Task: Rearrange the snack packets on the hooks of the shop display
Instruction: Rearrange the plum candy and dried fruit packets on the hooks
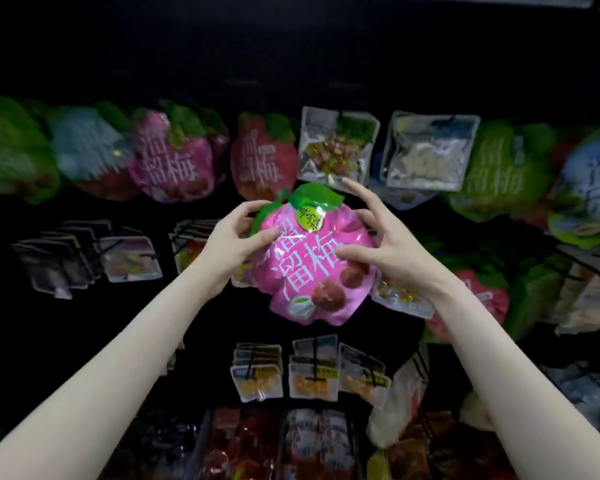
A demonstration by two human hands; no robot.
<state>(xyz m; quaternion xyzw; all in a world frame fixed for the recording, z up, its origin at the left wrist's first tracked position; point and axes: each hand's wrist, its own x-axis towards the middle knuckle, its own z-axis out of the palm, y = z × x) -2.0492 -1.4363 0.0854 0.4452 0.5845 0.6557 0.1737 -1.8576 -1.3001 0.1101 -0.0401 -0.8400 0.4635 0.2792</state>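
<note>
A pink plum-shaped snack packet (pixel 309 265) with a green leaf top and white lettering is held up in front of the dark display. My left hand (pixel 236 242) grips its upper left edge, thumb on the front and fingers curled behind. My right hand (pixel 378 233) holds its right side, thumb pressed on the front, index finger stretched up past the leaf. Along the top row hang a matching pink packet (pixel 170 157), a red packet (pixel 262 157), clear packets (pixel 336 147) and green packets (pixel 503 168).
Rows of small clear packets (pixel 129 259) hang on black hooks at the left and below the centre (pixel 312 372). More red and green packets (pixel 478 296) crowd the right. Orange and dark packs (pixel 257 441) fill the bottom shelf.
</note>
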